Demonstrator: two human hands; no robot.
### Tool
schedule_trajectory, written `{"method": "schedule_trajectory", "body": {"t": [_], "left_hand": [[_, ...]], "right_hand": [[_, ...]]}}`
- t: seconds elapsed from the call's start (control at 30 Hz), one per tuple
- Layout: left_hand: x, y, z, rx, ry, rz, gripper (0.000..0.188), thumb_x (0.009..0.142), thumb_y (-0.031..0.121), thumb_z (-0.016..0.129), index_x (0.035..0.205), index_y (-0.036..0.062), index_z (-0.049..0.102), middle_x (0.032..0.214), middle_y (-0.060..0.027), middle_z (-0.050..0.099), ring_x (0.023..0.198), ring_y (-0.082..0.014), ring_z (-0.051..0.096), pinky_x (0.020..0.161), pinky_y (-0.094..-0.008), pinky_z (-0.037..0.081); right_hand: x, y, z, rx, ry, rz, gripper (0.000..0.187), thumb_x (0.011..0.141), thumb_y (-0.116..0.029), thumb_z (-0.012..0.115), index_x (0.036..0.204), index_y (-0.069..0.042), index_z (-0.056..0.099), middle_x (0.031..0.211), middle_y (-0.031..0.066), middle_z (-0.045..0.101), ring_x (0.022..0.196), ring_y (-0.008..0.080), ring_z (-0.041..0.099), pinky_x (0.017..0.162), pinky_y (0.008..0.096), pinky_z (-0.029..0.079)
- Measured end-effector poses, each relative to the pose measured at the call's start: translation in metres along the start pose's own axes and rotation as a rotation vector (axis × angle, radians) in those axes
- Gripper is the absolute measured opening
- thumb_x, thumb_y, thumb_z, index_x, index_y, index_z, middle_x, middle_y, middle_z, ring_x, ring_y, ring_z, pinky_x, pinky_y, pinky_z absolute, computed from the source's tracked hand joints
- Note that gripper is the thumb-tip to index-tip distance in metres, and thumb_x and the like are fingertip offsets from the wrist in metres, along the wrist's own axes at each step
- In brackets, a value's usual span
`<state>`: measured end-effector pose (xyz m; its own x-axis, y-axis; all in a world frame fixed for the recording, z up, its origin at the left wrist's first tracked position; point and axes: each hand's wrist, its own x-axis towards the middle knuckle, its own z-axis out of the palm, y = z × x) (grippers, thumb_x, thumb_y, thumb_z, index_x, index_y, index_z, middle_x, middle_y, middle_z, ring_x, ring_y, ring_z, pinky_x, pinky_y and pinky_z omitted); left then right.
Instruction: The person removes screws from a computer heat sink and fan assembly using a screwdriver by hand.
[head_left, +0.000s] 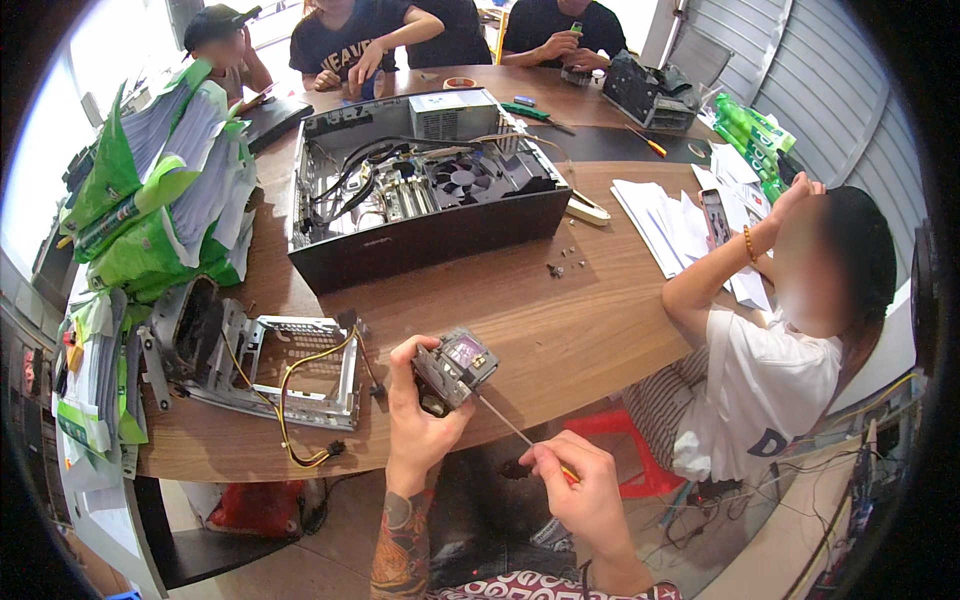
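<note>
The left hand (422,425) was raised, its fingers (402,366) half curled, the tattooed forearm (402,545) below them; the right hand (580,476) was clenched, right of those fingers.

Office-like repair workshop: screwdriver (508,422), opened computer case (420,240), loose papers (655,228), big wooden table (560,325).

Bright, even indoor light fills the room, while glare bleaches the tall pale window (110,50) at upper left. Soft shadows lie on the brown wood-grain table (540,310). The small grey metal block (458,366) looks fairly sharp; fisheye distortion bows the white ribbed shutter wall (850,110), and black vignetting swallows the corners.
</note>
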<state>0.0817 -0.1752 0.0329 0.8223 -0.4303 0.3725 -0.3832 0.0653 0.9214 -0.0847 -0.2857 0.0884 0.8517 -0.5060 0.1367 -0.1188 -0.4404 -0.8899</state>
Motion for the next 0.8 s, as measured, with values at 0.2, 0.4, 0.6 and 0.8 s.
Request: {"method": "schedule_trajectory", "body": {"t": [0.2,0.4,0.6,0.8], "left_hand": [[0.001,-0.002,0.0,0.058,0.017,0.032,0.069,0.07,-0.007,0.069,0.129,0.0111,0.038,0.114,-0.0076,0.05,0.106,-0.0184,0.056,0.091,-0.0318,0.047],[0.002,0.0,0.002,-0.01,0.094,0.02,0.064,0.064,-0.002,0.073,0.121,0.0081,0.045,0.106,-0.0066,0.055,0.094,-0.0186,0.057,0.086,-0.0324,0.046],[0.0,-0.002,0.0,-0.016,0.012,-0.015,0.07,0.07,-0.006,0.071,0.129,0.011,0.037,0.115,-0.0082,0.051,0.106,-0.0192,0.056,0.092,-0.0324,0.047],[-0.001,-0.002,0.001,0.071,0.001,0.024,0.07,0.071,-0.008,0.069,0.129,0.0112,0.036,0.115,-0.008,0.05,0.106,-0.0187,0.056,0.091,-0.0317,0.047]], "right_hand": [[-0.002,0.002,0.008,-0.144,0.15,-0.162,0.007,0.085,-0.002,0.07,0.092,0.0,0.072,0.079,0.0112,0.068,0.062,0.0208,0.065,0.054,0.0296,0.048],[-0.002,0.009,0.011,-0.045,0.172,-0.111,0.013,0.085,-0.004,0.07,0.097,0.001,0.073,0.066,0.0086,0.065,0.057,0.0155,0.062,0.051,0.0269,0.045],[-0.005,0.022,0.003,0.753,-0.211,0.606,0.039,0.095,-0.029,0.053,0.084,0.005,0.071,0.059,0.002,0.056,0.049,0.0063,0.044,0.046,0.0218,0.032],[-0.01,0.028,0.004,0.74,-0.209,0.599,0.039,0.095,-0.027,0.05,0.08,0.005,0.067,0.061,0.0059,0.057,0.05,0.0073,0.045,0.046,0.0222,0.034]]}}
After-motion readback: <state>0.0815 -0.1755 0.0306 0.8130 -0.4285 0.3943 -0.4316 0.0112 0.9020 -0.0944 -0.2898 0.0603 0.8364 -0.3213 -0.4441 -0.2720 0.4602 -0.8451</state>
